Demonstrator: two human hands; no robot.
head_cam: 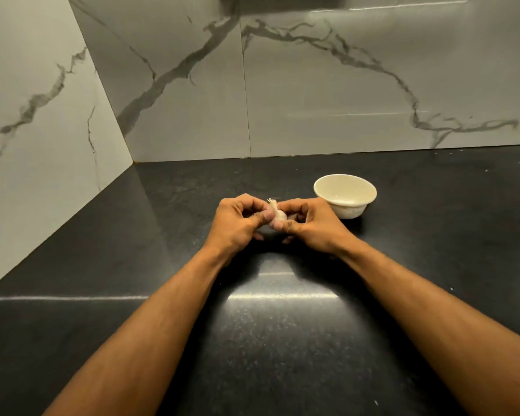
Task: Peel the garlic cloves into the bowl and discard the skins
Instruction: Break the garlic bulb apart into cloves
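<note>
A whole garlic bulb with pale papery skin and a dry stem tuft pointing up is held just above the dark counter. My left hand grips it from the left, thumb pressed on its front. My right hand grips it from the right with curled fingers. Most of the bulb is hidden behind my fingers. A cream bowl stands on the counter just right of and behind my right hand; its inside looks bare.
The black stone counter stretches wide in front and to both sides. Marble-patterned walls close the back and the left, meeting at a corner at the back left. A few pale specks lie on the counter at right.
</note>
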